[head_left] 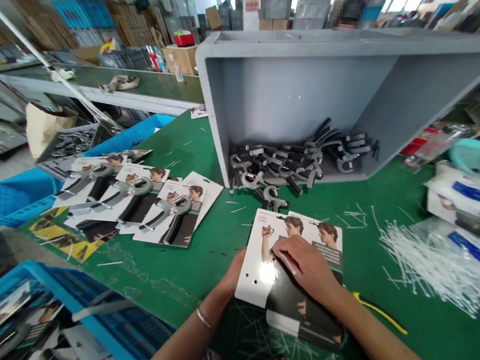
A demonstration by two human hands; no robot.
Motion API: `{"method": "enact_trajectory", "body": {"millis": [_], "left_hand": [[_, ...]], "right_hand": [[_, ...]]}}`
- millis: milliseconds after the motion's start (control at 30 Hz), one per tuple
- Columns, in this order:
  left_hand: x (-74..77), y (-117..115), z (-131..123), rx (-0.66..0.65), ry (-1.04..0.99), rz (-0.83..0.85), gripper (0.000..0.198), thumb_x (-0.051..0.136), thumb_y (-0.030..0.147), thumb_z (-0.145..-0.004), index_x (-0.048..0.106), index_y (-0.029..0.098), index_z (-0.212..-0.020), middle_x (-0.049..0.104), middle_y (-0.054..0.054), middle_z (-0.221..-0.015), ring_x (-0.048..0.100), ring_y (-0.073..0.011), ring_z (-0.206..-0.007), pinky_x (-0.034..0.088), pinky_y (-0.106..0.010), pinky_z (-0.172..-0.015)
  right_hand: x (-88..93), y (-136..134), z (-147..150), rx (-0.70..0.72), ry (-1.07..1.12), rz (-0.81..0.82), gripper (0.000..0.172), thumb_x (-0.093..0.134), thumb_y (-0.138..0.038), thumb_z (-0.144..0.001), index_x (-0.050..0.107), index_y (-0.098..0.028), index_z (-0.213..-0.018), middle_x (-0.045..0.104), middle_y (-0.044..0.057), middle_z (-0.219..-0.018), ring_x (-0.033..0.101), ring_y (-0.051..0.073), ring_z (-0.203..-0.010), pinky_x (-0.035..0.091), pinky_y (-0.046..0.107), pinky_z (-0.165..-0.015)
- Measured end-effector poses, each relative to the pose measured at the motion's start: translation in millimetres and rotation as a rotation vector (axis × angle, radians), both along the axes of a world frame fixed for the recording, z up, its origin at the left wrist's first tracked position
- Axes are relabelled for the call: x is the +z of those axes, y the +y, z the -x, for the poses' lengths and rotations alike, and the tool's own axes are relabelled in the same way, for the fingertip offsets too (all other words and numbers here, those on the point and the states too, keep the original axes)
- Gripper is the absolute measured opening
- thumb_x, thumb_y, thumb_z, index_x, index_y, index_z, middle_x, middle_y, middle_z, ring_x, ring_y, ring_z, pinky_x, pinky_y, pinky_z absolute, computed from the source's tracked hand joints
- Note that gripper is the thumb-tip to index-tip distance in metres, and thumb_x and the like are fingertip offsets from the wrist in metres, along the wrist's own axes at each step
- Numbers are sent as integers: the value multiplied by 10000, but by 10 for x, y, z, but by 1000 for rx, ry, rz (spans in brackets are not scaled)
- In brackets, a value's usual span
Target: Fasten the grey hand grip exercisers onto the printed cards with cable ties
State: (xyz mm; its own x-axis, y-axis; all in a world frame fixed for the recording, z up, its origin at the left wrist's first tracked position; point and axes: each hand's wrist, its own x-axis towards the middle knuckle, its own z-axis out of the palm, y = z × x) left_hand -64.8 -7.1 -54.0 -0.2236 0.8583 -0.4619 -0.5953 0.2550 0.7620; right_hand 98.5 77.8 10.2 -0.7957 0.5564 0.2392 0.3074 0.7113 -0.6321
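A printed packaging card (257, 261) with a punched hanging slot and small holes is tilted up in front of me. My left hand (234, 273) grips its left edge, with most of the fingers hidden behind it. My right hand (310, 269) lies over the front of the card, its fingers pressed together near the printed arm; whether something thin is between them I cannot make out. Under this card lies a stack of similar cards (322, 324). Just beyond stands a grey hand gripper (274, 197), near the heap of hand grippers (284, 161).
A grey crate (290, 94) lies on its side holding the heap. At left are carded hand grippers (172, 219). White cable ties (431, 266) and yellow-handled pliers (380, 312) lie at right. A blue crate (64, 287) stands lower left. Another person (350, 9) is at the back.
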Motion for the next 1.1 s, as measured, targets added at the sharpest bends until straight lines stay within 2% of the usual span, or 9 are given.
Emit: {"method": "enact_trajectory", "body": {"millis": [100, 300, 400, 500, 633, 700, 767, 900, 1100], "left_hand": [[-15, 48, 25, -34, 191, -35, 33, 730, 123, -627, 698, 117, -625, 651, -12, -576, 569, -168, -616, 463, -280, -627], [73, -335, 233, -168, 558, -152, 169, 687, 38, -666, 741, 170, -758, 694, -53, -878, 586, -217, -891, 464, -321, -869], [104, -548, 278, -363, 809, -338, 181, 628, 83, -784, 741, 177, -890, 663, -79, -980, 596, -211, -912, 474, -329, -872], [191, -598, 239, -338, 933, -454, 164, 596, 140, -858, 739, 182, -925, 660, -77, -954, 601, -209, -904, 478, -308, -827], [568, -471, 137, -173, 994, -390, 207, 554, 181, -898, 761, 201, -901, 656, -77, -982, 601, -199, -877, 469, -279, -808], [774, -364, 96, -198, 979, -376, 216, 556, 182, -891, 769, 216, -916, 657, -86, -1073, 605, -214, -951, 455, -285, -883], [887, -247, 62, -297, 954, -379, 179, 605, 175, -844, 774, 217, -887, 688, -81, -1013, 613, -226, -921, 455, -288, -866], [827, -71, 9, -325, 916, -312, 115, 670, 113, -722, 757, 184, -746, 690, -37, -742, 566, -198, -688, 446, -276, -710], [749, -128, -34, -263, 961, -316, 147, 657, 66, -693, 747, 179, -666, 644, -17, -698, 527, -172, -654, 399, -243, -628]], "right_hand": [[36, 13, 23, 55, -2, 5, 99, 521, -195, -969, 616, -212, -993, 661, 67, -1029, 587, 225, -1000, 450, 388, -907], [104, 64, -94, 40, 124, 221, 92, 535, -222, -972, 627, -229, -971, 634, 45, -997, 581, 191, -967, 451, 345, -881], [105, 73, -131, 52, 126, 250, 95, 549, -237, -967, 644, -232, -967, 633, 41, -979, 580, 190, -955, 439, 338, -874], [99, 74, -154, 35, 138, 305, 103, 545, -246, -970, 647, -232, -968, 637, 32, -961, 582, 181, -928, 429, 326, -868], [92, 73, -230, -33, 233, 444, 108, 550, -302, -965, 626, -227, -976, 621, 28, -924, 575, 173, -858, 445, 301, -803], [95, 68, -272, -74, 295, 500, 127, 560, -337, -956, 612, -222, -968, 611, 29, -903, 570, 173, -823, 457, 292, -761], [103, 57, -297, -94, 331, 515, 147, 566, -359, -949, 604, -219, -965, 612, 34, -904, 571, 177, -824, 467, 293, -754], [133, 14, -302, -54, 287, 422, 148, 536, -345, -963, 609, -217, -960, 622, 35, -888, 569, 182, -836, 463, 304, -780], [149, -50, -301, -86, 245, 266, 89, 510, -235, -958, 597, -218, -951, 631, 29, -877, 572, 178, -808, 442, 294, -746]]}}
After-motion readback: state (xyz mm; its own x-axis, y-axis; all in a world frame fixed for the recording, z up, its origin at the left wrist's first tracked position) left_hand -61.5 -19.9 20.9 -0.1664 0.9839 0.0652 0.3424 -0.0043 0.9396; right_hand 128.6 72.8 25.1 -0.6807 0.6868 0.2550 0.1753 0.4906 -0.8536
